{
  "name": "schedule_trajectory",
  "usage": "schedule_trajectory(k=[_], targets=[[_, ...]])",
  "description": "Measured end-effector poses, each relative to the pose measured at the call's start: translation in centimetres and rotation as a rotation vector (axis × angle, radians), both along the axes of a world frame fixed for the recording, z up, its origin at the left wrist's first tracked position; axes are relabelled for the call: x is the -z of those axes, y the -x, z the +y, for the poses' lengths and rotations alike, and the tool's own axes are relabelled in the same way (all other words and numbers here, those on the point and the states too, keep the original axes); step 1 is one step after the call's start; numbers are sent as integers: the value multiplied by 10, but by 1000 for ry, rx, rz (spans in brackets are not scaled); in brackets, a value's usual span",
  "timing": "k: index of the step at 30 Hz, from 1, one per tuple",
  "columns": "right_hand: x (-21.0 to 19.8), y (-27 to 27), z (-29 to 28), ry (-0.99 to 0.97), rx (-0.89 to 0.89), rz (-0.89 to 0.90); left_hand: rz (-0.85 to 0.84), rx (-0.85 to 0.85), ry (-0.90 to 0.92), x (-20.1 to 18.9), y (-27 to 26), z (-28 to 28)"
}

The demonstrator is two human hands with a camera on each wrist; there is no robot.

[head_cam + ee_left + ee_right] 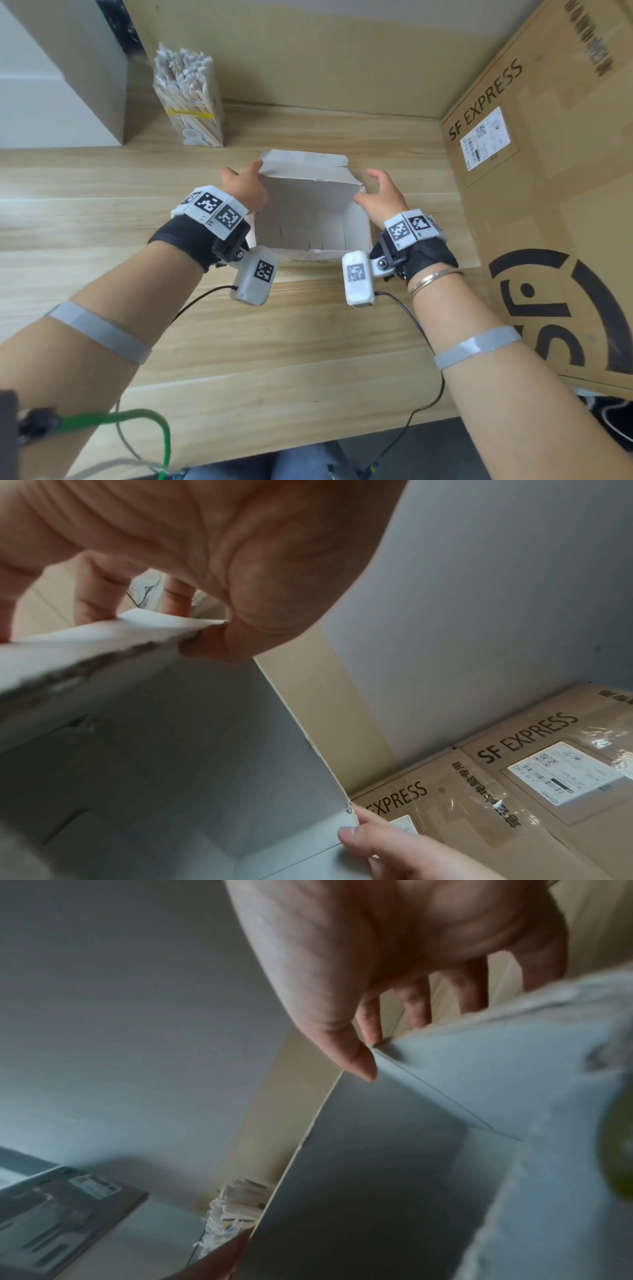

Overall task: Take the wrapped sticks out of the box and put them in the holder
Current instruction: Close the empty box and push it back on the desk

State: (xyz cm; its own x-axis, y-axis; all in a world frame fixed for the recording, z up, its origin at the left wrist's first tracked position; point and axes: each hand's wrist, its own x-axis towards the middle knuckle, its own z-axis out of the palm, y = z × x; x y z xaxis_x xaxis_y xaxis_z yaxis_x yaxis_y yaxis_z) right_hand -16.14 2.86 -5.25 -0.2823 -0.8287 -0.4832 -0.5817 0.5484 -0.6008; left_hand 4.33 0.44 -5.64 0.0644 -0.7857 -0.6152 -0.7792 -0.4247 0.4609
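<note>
We work at a pale wooden table [102, 192] walled in by cardboard panels, with a grey box [68, 61] standing at the far left. Just right of it, toward the back, stands the clear holder [191, 102], packed full of wrapped sticks [181, 68] whose white paper ends bristle out of its top. In the middle of the table sits the white box [308, 205], its top open toward us and its far flap [305, 164] raised; we see only bare white walls inside it. Our left hand [245, 192] grips the box's left wall at the rim, thumb pressed inside and fingers [92, 593] curled over the outside, as the left wrist view shows. Our right hand [378, 198] does the same at the right wall: its thumb [356, 1058] touches the inner corner while the fingers hook down behind the torn edge. At the far right a large brown carton [548, 171] printed SF EXPRESS stands upright, carrying a white shipping label [484, 138].
</note>
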Motion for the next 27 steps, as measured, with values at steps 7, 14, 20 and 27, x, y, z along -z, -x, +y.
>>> schedule_trajectory(k=[7, 14, 20, 27], targets=[[4, 1, 2, -47, -8, -33, -54, 1, 11, 1, -9, 0], [-16, 10, 0, 114, -2, 87, -105, -30, 37, -8, -11, -5], [-19, -2, -9, 152, 3, 20, -60, -24, 93, -33, -9, -7], [-9, -9, -17, 89, 25, -12, 268, -114, 84, -44, -4, -7]])
